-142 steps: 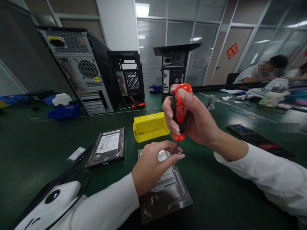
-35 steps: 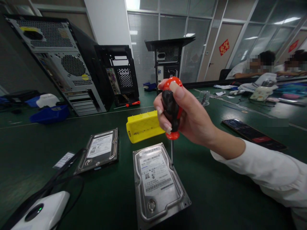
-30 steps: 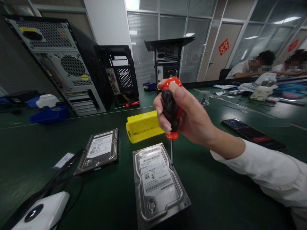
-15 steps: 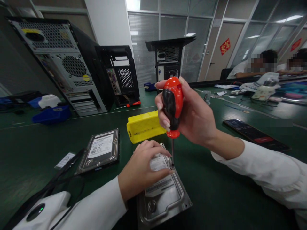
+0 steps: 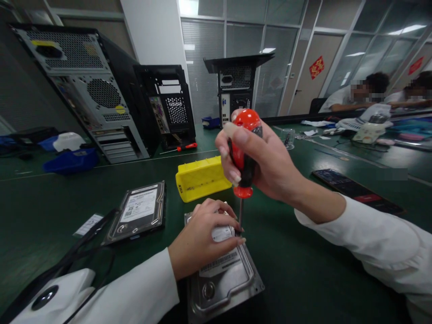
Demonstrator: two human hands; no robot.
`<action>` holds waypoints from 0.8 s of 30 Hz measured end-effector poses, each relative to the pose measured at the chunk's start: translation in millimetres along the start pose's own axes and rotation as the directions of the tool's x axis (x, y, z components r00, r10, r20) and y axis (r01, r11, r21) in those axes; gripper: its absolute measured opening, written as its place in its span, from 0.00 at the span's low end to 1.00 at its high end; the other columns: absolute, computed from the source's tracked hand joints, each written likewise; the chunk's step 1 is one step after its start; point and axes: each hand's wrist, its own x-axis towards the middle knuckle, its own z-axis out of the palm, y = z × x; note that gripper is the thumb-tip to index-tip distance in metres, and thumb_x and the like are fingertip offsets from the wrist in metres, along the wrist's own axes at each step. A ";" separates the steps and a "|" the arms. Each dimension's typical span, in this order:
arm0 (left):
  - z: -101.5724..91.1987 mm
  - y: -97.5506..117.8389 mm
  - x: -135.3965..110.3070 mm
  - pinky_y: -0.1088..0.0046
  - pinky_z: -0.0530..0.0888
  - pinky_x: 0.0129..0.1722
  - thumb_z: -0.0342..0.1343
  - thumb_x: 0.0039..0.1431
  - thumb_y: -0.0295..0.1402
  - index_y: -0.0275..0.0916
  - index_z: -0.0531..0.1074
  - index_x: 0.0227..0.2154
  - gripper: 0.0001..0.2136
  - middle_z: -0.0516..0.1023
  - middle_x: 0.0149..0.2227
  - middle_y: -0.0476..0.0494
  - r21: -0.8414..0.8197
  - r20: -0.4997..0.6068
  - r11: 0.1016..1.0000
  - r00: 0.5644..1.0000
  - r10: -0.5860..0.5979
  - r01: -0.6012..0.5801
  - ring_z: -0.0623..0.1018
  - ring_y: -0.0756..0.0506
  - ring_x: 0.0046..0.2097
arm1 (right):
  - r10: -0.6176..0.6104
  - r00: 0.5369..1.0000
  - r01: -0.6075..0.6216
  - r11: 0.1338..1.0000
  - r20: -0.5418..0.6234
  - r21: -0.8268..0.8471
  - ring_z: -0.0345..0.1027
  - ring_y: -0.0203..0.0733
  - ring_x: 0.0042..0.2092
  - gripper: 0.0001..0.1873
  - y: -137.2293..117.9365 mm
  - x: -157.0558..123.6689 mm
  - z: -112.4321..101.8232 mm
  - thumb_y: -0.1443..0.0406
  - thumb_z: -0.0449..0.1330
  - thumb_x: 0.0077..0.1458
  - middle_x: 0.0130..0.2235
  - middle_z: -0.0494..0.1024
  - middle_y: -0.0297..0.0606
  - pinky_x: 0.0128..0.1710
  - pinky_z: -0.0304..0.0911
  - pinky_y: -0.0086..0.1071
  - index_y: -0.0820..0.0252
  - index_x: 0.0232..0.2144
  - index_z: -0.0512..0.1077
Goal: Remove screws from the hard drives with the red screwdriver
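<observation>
A silver hard drive (image 5: 226, 279) with a white label lies flat on the green table in front of me. My left hand (image 5: 202, 236) rests on its upper half, fingers curled and pinched at the drive's right edge beside the screwdriver's tip. My right hand (image 5: 266, 164) is closed round the red and black handle of a screwdriver (image 5: 243, 157), held upright. Its thin shaft points down to the drive's right edge, next to my left fingertips.
A second hard drive (image 5: 138, 211) lies to the left, a yellow box (image 5: 199, 177) just behind. A white device with black cables (image 5: 50, 294) sits at the lower left, a phone (image 5: 354, 191) at the right. Open computer cases (image 5: 101, 94) stand at the back. Other people sit far right.
My left hand was on the drive 4.7 s ago, had left the view by 1.2 s ago, and has come back onto it. My right hand has shifted its grip on the handle.
</observation>
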 end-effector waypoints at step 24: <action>3.3 -4.5 -2.1 0.61 0.62 0.49 0.61 0.54 0.40 0.48 0.76 0.37 0.08 0.72 0.44 0.49 0.045 -0.003 0.997 0.998 0.055 -0.055 0.68 0.42 0.48 | 0.079 0.995 -0.083 0.994 0.066 0.074 0.57 0.27 0.23 0.19 -0.5 -2.5 4.2 0.56 0.38 0.65 0.29 0.64 0.30 0.25 0.58 0.25 0.59 0.45 0.62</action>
